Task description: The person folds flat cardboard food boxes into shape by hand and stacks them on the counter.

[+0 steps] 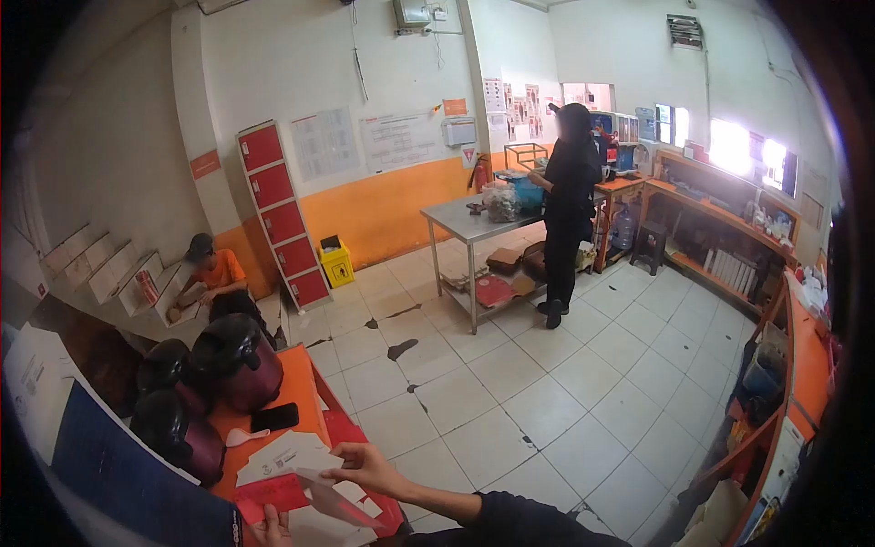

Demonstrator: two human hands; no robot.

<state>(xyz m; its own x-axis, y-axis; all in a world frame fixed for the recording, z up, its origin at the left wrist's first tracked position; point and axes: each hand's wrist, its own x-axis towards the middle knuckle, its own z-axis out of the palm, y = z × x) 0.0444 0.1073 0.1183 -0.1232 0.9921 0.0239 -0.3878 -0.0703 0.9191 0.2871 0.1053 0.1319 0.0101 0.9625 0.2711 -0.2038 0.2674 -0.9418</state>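
A thin red-and-white cardboard sheet [279, 492] with printed flaps is between my hands at the bottom of the view, bent along its folds. My left hand [265, 529] grips its lower red edge, fingers partly cut off by the frame. My right hand [366, 469] pinches a pale flap on the right side between thumb and fingers. Behind the sheet, on an orange table [290, 366], lie a black phone [275, 417] and a white rice paddle [248, 437]. Several dark rice cookers [235, 360] with glossy black lids stand beside them.
A large blue-and-white board [109, 465] stands close on my left. A person in black [572, 201] stands at a steel table [447, 215]; another in orange [219, 272] sits by the steps. Red lockers [284, 219] and a yellow bin [337, 263] line the wall. Shelving [720, 214] runs along the right.
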